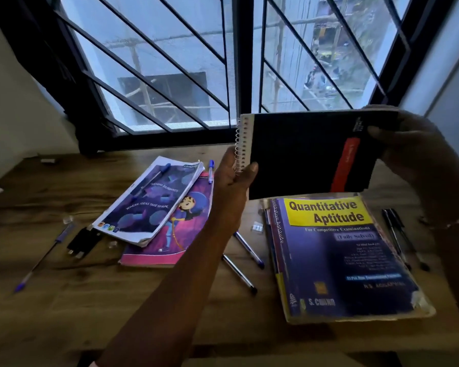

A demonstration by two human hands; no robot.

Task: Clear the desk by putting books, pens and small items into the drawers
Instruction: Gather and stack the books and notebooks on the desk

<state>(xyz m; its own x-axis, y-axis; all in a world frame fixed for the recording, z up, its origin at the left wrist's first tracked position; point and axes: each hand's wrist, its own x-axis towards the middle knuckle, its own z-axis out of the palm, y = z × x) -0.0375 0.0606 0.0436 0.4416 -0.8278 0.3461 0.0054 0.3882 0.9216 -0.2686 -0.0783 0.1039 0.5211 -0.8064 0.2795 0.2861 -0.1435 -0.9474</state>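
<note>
While we look down over the wooden desk [64, 313], which stands under a barred window [170, 75], we see the thick "Quantitative Aptitude" book [342, 255] lying flat on its right part. Just above this book, lifted in the air, is a black spiral notebook [308, 154] with a red stripe on the cover. The left hand [233, 176] grips its spiral edge, thumb on the front and fingers behind. The right hand [414, 147] holds the opposite edge, thumb pressed on the cover.

On the left part of the desk a white and purple notebook [149, 202] lies across a pink cartoon book [175, 239], and a blue pen [154, 178] rests on top of it. A blue-capped pen [210, 170] lies at the far right corner of this stack. Two pens [239, 274] lie between the pink cartoon book and the thick book, and two black pens [398, 237] lie just right of it. A purple pen [40, 258] lies near the left side, beside a small black object [84, 241] that we cannot identify.
</note>
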